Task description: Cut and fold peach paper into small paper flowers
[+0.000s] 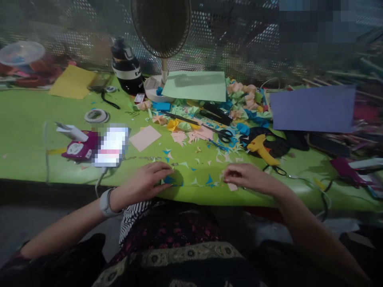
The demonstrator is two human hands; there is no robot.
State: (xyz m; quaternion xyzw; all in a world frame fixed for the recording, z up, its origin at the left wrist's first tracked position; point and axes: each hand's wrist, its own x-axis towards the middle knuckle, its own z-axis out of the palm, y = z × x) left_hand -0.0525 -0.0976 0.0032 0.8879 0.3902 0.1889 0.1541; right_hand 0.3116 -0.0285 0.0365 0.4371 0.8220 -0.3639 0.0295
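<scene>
My left hand (pixel 146 179) rests at the front of the green table, with thumb and fingers apart. Blue paper scraps (pixel 169 179) lie between and beside its fingertips. To the right, my right hand (pixel 249 179) has its fingers curled together, closed on a small pink paper piece (pixel 232 187) that sticks out below them. Small blue and pale cut scraps (pixel 209 179) are scattered between the two hands. Farther back lie black-handled scissors (pixel 225 136), a black stapler (pixel 217 113) and a pink paper square (pixel 145 138).
A lit phone (pixel 112 145) with a cable lies left, beside a purple case (pixel 79 149) and a tape roll (pixel 96 115). A yellow glue gun (pixel 261 149) sits right. Behind are a black bottle (pixel 127 67), a fan (pixel 161 24), a green sheet (pixel 196 85) and a purple sheet (pixel 312 108).
</scene>
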